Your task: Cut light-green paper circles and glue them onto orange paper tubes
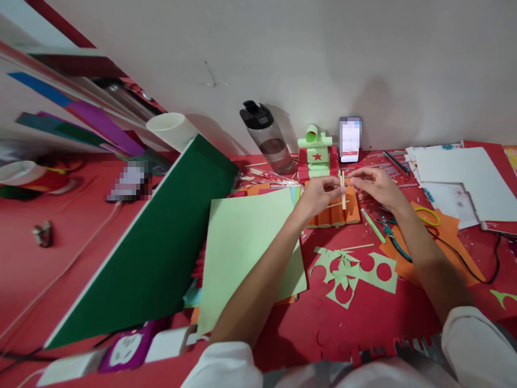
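Observation:
My left hand (322,195) is closed in a pinch on a pair of thin pale wooden sticks (343,200), held upright side by side. To their right is my right hand (376,186), its thumb and fingertips drawn together close to the sticks; anything between them is too small to make out. Below both hands lies a row of orange paper rolls (323,220), with another thin stick across it. Just behind stands a light green and red paper model (317,156) with a red star and rolled tubes on top.
A water bottle (269,137) and an upright phone (350,139) stand by the wall. A dark green board (153,253) leans at left, beside light green sheets (250,258). Cut paper scraps (377,269), pliers (396,242), yellow-handled scissors (428,216) and white sheets (464,178) lie rightward.

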A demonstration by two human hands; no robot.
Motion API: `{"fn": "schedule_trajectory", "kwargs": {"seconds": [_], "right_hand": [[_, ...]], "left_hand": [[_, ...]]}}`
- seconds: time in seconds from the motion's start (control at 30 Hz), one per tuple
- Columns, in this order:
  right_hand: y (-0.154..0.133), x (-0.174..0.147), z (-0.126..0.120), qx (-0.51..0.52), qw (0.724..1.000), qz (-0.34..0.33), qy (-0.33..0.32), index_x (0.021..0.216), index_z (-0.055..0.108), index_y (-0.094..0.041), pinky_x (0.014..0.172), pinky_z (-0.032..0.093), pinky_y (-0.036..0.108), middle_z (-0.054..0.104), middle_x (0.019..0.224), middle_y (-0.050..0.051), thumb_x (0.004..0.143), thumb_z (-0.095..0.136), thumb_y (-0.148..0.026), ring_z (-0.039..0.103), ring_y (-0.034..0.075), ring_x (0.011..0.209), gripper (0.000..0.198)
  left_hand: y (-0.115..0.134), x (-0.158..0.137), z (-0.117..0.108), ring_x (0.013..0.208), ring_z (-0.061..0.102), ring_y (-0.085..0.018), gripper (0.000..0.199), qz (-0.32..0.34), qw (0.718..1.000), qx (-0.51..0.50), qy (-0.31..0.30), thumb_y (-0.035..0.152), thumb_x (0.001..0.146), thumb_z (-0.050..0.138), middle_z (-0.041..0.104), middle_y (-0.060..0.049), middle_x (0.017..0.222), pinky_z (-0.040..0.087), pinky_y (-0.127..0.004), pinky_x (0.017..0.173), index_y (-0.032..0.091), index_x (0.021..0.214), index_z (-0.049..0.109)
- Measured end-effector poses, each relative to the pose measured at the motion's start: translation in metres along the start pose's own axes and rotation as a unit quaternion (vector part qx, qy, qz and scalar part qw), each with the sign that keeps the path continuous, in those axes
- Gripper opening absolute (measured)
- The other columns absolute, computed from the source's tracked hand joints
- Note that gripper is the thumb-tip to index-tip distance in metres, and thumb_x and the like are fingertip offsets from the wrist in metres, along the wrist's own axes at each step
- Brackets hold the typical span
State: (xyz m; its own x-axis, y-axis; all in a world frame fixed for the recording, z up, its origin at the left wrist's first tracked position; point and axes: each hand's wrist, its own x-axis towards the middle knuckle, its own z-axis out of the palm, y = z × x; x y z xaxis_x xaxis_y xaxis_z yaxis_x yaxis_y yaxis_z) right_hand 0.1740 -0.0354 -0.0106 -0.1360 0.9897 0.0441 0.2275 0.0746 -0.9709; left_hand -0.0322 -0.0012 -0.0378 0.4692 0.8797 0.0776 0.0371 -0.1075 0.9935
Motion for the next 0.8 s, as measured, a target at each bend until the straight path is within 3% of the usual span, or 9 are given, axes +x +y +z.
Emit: {"fn": "schedule_trajectory", "kwargs": {"seconds": [0.17, 0.33, 0.47, 0.6, 0.8], "right_hand": [[0.000, 0.001, 0.007, 0.022, 1.000, 0.006, 0.001, 0.095, 0.076, -0.020, 0.070, 0.061, 0.034, 0.077, 0.093, 0.006, 0.076, 0.086, -0.054, 0.070, 0.020, 0.077, 0.040], [0.005, 0.002, 0.013, 0.009, 1.000, -0.019, -0.023, 0.081, 0.073, -0.020, 0.075, 0.059, 0.035, 0.074, 0.077, 0.004, 0.081, 0.081, -0.052, 0.071, 0.022, 0.077, 0.033], [0.004, 0.002, 0.013, 0.002, 0.999, -0.040, 0.013, 0.081, 0.073, -0.020, 0.080, 0.059, 0.036, 0.075, 0.081, 0.005, 0.079, 0.083, -0.054, 0.071, 0.023, 0.081, 0.035], [-0.003, 0.001, 0.011, -0.008, 0.995, -0.075, 0.071, 0.083, 0.073, -0.020, 0.082, 0.060, 0.037, 0.076, 0.086, 0.005, 0.081, 0.081, -0.056, 0.071, 0.023, 0.082, 0.037], [-0.011, -0.003, 0.014, 0.027, 0.990, -0.108, 0.085, 0.081, 0.072, -0.021, 0.077, 0.060, 0.036, 0.074, 0.079, 0.003, 0.084, 0.081, -0.048, 0.070, 0.020, 0.073, 0.029]], "left_hand": [[0.004, -0.005, 0.008, 0.071, 0.068, -0.016, 0.050, -0.015, 1.000, -0.019, -0.011, 0.047, 0.070, 0.092, 0.068, 0.002, 0.075, 0.054, -0.028, 0.070, 0.022, 0.094, 0.058], [0.001, -0.006, 0.010, 0.076, 0.074, -0.018, 0.051, -0.015, 1.000, -0.025, -0.010, 0.041, 0.075, 0.090, 0.071, 0.003, 0.078, 0.055, -0.029, 0.072, 0.025, 0.094, 0.046], [0.000, -0.004, 0.011, 0.076, 0.071, -0.017, 0.043, 0.012, 1.000, -0.001, 0.002, 0.041, 0.076, 0.089, 0.072, 0.000, 0.080, 0.055, -0.028, 0.071, 0.023, 0.092, 0.054], [0.004, -0.006, 0.012, 0.078, 0.071, -0.017, 0.034, -0.026, 0.998, -0.018, -0.045, 0.046, 0.082, 0.084, 0.072, -0.003, 0.086, 0.058, -0.029, 0.070, 0.019, 0.089, 0.065], [0.008, -0.009, 0.012, 0.091, 0.074, -0.020, 0.032, -0.042, 0.996, -0.068, -0.049, 0.046, 0.082, 0.085, 0.075, -0.005, 0.093, 0.064, -0.037, 0.089, 0.018, 0.094, 0.074]]}}
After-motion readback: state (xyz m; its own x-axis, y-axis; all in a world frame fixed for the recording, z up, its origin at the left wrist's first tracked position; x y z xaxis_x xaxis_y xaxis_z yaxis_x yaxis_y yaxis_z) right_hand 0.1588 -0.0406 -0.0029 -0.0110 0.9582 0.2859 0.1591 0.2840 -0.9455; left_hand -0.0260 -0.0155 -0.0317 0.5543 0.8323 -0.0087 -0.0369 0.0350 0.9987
